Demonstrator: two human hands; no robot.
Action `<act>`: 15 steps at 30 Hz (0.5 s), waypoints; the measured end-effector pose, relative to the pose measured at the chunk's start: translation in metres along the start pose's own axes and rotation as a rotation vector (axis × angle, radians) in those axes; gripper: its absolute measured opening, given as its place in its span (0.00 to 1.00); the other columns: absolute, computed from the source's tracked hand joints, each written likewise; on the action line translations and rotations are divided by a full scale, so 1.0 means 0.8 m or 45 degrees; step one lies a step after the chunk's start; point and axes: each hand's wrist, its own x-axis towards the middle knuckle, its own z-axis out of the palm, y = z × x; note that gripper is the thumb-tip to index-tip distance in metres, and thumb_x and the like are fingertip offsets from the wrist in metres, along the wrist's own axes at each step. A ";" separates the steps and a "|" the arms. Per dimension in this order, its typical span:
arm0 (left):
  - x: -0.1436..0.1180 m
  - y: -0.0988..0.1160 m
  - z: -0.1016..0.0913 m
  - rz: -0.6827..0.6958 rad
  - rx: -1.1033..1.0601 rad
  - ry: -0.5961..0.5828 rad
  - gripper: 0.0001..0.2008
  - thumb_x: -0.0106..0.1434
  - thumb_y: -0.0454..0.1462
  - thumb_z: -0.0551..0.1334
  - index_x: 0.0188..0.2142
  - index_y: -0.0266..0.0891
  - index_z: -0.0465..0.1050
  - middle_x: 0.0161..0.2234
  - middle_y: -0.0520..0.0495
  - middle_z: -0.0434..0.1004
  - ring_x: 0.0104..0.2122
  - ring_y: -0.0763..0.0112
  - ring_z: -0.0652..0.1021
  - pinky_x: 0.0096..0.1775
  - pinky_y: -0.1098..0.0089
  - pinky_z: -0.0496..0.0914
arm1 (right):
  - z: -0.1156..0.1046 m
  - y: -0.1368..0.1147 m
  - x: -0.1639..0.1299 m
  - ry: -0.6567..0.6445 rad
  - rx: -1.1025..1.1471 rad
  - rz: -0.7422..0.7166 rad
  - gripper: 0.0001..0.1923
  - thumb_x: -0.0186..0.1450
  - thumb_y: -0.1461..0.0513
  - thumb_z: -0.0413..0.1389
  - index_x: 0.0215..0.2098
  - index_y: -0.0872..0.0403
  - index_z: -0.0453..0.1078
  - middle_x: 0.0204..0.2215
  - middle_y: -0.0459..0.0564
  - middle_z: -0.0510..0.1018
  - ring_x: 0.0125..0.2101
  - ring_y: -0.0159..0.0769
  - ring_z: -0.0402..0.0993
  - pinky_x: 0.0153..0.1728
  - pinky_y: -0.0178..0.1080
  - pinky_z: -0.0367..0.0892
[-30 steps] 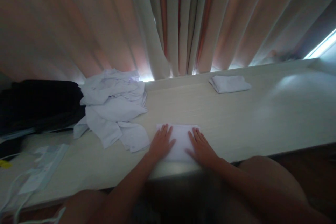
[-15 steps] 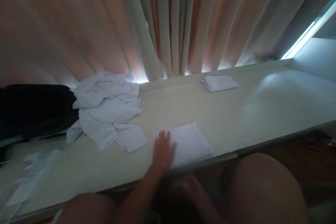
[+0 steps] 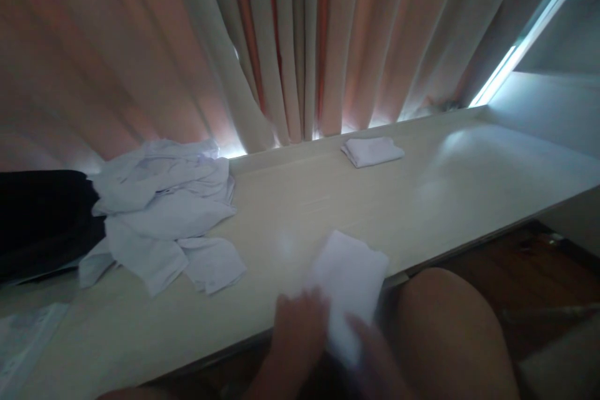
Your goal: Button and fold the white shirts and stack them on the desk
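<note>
hidden: your left hand [image 3: 297, 328] and right hand [image 3: 370, 356] are blurred and dark at the lower edge; i cannot tell how their fingers are set.
folded cloth [image 3: 347, 290]: white, soft, nearly square; it is at the near edge of the desk [image 3: 450, 187], partly over it, touching both hands.
writing: no letters can be read.
other cloths: a crumpled white pile [image 3: 159, 212] on the left, a small folded cloth [image 3: 372, 151] near the curtain [image 3: 290, 44].
curtain: long pleats, pale.
left edge: a dark shape [image 3: 42, 219], unclear.
</note>
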 end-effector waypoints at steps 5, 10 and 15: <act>0.038 -0.064 -0.012 -0.145 0.006 0.253 0.16 0.67 0.36 0.51 0.42 0.45 0.78 0.41 0.41 0.82 0.44 0.51 0.79 0.45 0.51 0.69 | -0.038 -0.044 0.020 0.059 -0.033 0.030 0.34 0.66 0.45 0.47 0.64 0.53 0.62 0.44 0.61 0.81 0.45 0.58 0.78 0.44 0.60 0.73; 0.087 -0.137 0.020 -0.375 -0.054 0.628 0.20 0.69 0.38 0.50 0.56 0.45 0.71 0.59 0.42 0.72 0.62 0.56 0.65 0.57 0.53 0.63 | -0.085 -0.119 0.102 0.106 -0.107 -0.022 0.29 0.68 0.49 0.46 0.62 0.56 0.63 0.46 0.63 0.79 0.46 0.54 0.78 0.43 0.54 0.75; 0.107 -0.157 0.056 -0.450 0.069 0.671 0.22 0.70 0.42 0.49 0.59 0.39 0.68 0.63 0.36 0.65 0.64 0.52 0.63 0.59 0.50 0.59 | -0.132 -0.231 0.272 0.320 0.233 -0.342 0.25 0.61 0.65 0.56 0.57 0.52 0.64 0.47 0.51 0.79 0.47 0.42 0.77 0.45 0.44 0.76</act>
